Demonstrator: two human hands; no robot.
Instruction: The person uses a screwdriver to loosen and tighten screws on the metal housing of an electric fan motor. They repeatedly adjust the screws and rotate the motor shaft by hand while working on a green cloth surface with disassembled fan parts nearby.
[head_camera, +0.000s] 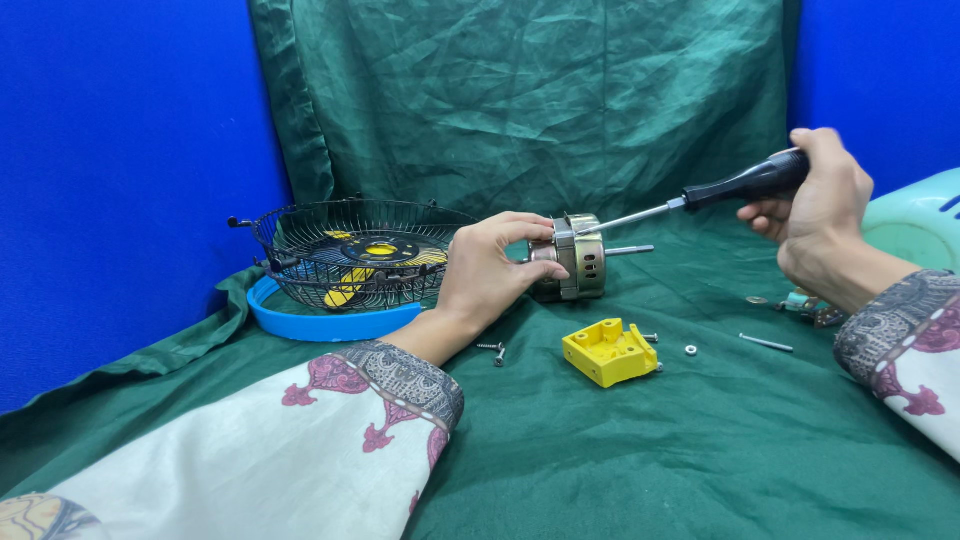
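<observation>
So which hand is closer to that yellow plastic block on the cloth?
The left hand. It grips the motor just up and left of the yellow block. The right hand is raised far off to the right, holding a screwdriver.

Two bare hands, left hand and right hand. Both arms wear loose cream sleeves. Maroon floral motifs and grey patterned cuffs decorate them.

A single head-worn camera looks forward and slightly down over a table draped in green cloth, close enough that both sleeved forearms enter from the bottom corners. It faces a blue wall hung with the same cloth (no second view exists, so nothing overlaps). The left hand and right hand sit mid-frame.
</observation>
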